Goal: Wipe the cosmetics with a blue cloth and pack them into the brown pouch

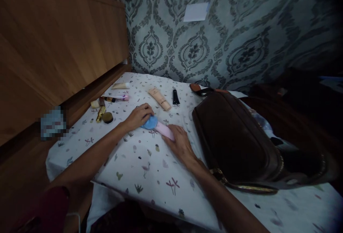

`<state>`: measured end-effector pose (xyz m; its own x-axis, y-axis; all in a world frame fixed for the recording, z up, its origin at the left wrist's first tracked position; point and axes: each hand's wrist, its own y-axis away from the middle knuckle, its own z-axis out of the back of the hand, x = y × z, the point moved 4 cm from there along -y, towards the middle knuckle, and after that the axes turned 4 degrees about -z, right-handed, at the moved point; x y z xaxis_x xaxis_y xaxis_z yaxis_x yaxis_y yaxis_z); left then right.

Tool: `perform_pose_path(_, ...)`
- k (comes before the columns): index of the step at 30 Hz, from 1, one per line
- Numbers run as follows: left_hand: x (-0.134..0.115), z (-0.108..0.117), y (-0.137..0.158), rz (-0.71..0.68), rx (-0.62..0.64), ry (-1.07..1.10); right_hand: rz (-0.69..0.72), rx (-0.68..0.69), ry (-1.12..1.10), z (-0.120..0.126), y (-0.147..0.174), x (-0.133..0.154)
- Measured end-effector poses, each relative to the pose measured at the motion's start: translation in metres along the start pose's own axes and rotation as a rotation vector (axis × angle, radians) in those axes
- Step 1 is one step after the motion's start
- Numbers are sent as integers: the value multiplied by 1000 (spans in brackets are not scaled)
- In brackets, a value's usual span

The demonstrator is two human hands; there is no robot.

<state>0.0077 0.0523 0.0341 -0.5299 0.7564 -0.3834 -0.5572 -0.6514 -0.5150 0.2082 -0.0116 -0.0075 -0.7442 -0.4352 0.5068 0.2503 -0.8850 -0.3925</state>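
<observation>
A pale pink tube point(165, 131) lies slanted just over the middle of the patterned cloth. My right hand point(180, 143) is closed around its near right end. At the tube's other end, my left hand point(139, 116) grips a soft blue cloth point(150, 122), fingers curled over it. The blue cloth touches the tube's end and partly hides it. Beyond my hands lie a beige tube point(160, 99) and a small black tube point(175, 97).
A dark brown leather bag point(230, 136) stands on the right. Left of my hands are a round gold-lidded jar point(107, 117), a gold lipstick point(100, 114) and several other cosmetics. A wooden cabinet point(59, 40) borders the left side; a papered wall point(171, 40) rises behind.
</observation>
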Motion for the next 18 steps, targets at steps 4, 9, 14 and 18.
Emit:
perform_pose_path(4,-15,-4,2,-122,234,-108,-6,-37,-54,0,1,-4)
perform_pose_path(9,-18,-13,1,-72,313,-277,-28,-31,-70,3,0,-6)
perform_pose_path(14,-11,-22,-3,24,235,-300,-38,-34,-51,3,-3,-8)
perform_pose_path(18,-3,-22,-5,118,128,-130,-23,-18,-50,5,-4,-5)
